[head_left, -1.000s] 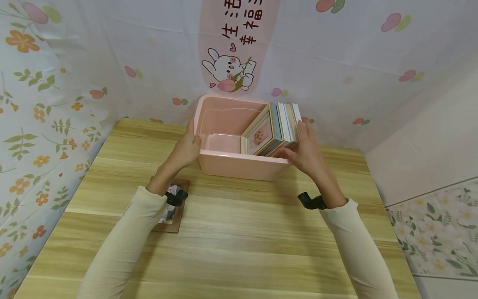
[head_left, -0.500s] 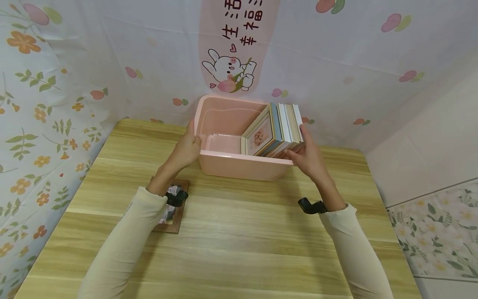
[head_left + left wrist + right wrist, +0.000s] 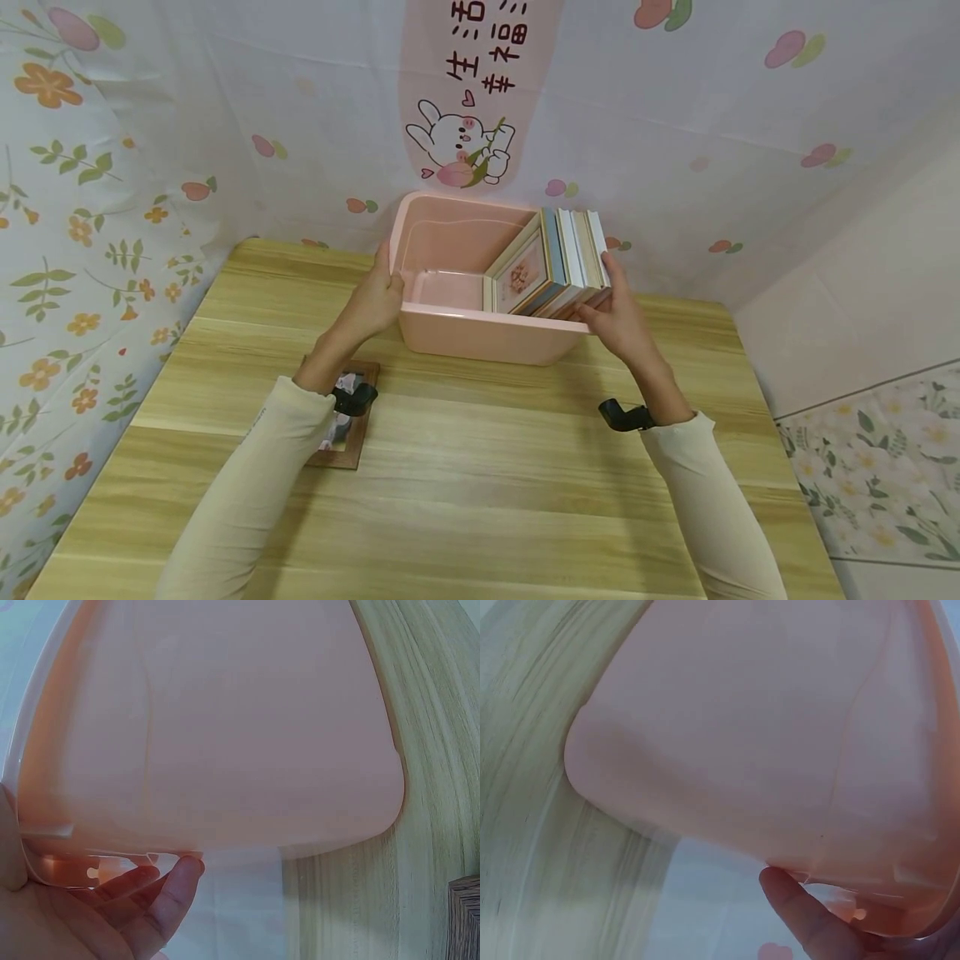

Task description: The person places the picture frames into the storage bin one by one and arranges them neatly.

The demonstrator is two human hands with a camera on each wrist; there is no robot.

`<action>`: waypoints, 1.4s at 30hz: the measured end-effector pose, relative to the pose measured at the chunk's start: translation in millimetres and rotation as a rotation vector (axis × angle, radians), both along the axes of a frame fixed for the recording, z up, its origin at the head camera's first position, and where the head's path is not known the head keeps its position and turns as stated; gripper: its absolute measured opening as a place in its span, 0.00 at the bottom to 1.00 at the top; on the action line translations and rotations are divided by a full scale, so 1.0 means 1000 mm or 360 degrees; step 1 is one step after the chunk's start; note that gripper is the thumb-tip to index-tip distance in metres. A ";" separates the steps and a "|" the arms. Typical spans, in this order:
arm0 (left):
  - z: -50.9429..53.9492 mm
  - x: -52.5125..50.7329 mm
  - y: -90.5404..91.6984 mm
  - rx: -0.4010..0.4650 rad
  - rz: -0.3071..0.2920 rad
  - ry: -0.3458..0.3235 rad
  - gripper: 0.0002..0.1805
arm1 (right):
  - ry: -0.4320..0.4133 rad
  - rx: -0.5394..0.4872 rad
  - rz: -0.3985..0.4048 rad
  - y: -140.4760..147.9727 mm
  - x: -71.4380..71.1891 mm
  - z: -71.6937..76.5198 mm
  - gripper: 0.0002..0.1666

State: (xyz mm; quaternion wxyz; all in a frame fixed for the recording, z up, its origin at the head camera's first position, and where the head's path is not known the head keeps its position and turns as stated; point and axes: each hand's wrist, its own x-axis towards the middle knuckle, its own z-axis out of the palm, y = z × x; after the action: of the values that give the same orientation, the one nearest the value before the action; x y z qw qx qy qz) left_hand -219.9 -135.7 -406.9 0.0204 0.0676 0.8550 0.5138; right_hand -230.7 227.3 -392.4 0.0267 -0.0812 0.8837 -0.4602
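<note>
A pink plastic storage bin [image 3: 487,337] stands against the back of the table. My left hand [image 3: 373,293] grips its left end, thumb over the rim; in the left wrist view, fingers [image 3: 161,907] curl beneath that rim by a handle opening. On the opposite end, my right hand [image 3: 624,317] holds the rim, its thumb on the inside, next to the stack. One right finger [image 3: 799,907] shows under the rim in the right wrist view. Several picture frames [image 3: 521,271] lean in a row in the right half of the bin, the front one with a pinkish picture.
A brown wooden photo frame [image 3: 347,458] lies on the table, partly under my left forearm. The wood-grain table [image 3: 480,500] extends toward me. A printed curtain [image 3: 315,108] hangs right behind the bin.
My right hand has shifted slightly down, from the outer picture frames and front corner onto the bin's right rim. The left hand keeps its grip, and the bin stays nearly still.
</note>
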 end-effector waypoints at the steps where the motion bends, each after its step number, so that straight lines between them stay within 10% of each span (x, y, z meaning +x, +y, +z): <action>1: 0.000 0.000 0.000 0.0002 -0.0001 -0.0001 0.34 | 0.0002 0.0006 0.0001 0.000 0.000 0.000 0.56; 18: -0.001 -0.001 0.000 0.0029 -0.0013 0.0015 0.33 | 0.0376 0.0343 0.0020 -0.004 -0.001 0.001 0.51; 42: 0.002 0.006 -0.011 0.0075 -0.0029 -0.0097 0.35 | 0.0349 0.0358 0.0043 -0.004 -0.001 -0.002 0.50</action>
State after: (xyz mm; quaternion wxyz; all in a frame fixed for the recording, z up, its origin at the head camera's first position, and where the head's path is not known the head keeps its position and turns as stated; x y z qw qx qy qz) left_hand -213.8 -146.7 -405.4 0.0496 0.0603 0.8410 0.5354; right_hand -231.9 223.5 -394.1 -0.0548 -0.1394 0.9262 -0.3462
